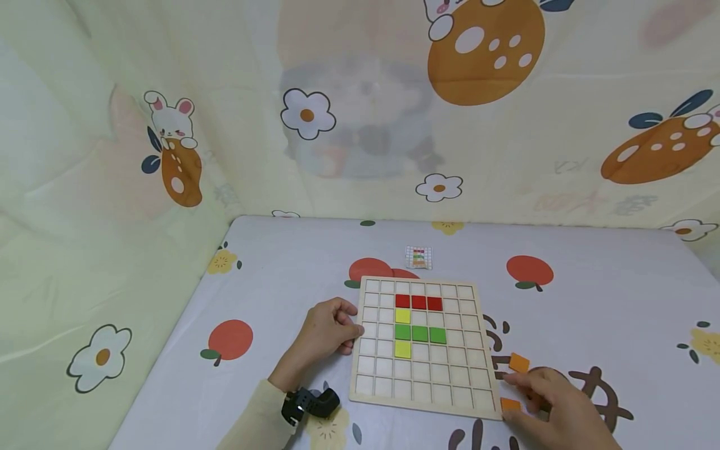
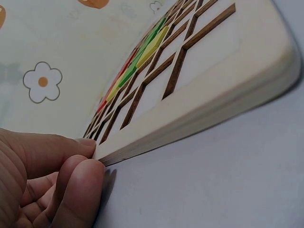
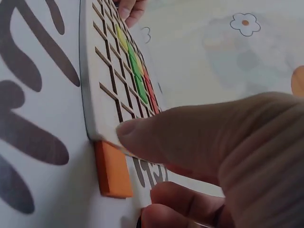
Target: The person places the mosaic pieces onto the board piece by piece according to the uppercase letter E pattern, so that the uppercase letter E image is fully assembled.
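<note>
A pale wooden grid board (image 1: 450, 378) lies on the table. In it sit three red tiles (image 1: 419, 302) in a row, three green tiles (image 1: 420, 334) two rows nearer, and two yellow tiles (image 1: 402, 315) in the same column. My left hand (image 1: 332, 328) grips the board's left edge, the thumb on the frame and the fingers curled beside it. At the board's near right corner, my right hand (image 1: 554, 400) hovers with thumb and fingers apart. Its thumb is close to an orange tile (image 3: 113, 171) beside that corner. Another orange tile (image 1: 519, 363) lies just beyond the fingers.
Behind the board lies a small card (image 1: 419, 257) printed with a coloured grid pattern. The tablecloth (image 1: 292, 262) carries fruit and flower prints. A patterned curtain (image 1: 360, 187) closes off the back and left side. A black strap device (image 1: 309, 403) sits on the left wrist.
</note>
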Demonstrator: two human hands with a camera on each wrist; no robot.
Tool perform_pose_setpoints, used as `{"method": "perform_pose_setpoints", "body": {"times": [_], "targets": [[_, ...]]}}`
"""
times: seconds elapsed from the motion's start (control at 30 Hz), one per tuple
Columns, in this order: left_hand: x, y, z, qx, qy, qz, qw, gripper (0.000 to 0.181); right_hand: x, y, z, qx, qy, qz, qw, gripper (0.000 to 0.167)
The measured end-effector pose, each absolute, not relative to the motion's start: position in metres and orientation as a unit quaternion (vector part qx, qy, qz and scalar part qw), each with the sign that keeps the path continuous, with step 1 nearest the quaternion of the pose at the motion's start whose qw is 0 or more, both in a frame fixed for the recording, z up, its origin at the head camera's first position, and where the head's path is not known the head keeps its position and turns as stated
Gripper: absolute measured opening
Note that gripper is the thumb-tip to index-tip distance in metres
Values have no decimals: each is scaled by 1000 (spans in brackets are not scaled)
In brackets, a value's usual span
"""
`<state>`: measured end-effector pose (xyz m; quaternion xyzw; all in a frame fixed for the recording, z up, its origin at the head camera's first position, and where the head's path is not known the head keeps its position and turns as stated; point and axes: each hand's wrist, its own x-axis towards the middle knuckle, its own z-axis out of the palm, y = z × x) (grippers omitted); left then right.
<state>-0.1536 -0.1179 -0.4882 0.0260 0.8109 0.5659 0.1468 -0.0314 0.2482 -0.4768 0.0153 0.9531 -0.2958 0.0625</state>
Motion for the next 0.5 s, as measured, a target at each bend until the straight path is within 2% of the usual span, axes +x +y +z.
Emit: {"method": "perform_pose_setpoints", "body": {"times": [0.23,0.5], "targets": [[-153,-118,-487,20,809,568,150,28,-35,249,-486,45,946,-289,138,45],[-154,-118,-489,19,808,569,151,29,-36,249,-488,53,944,-288,150,30]]}}
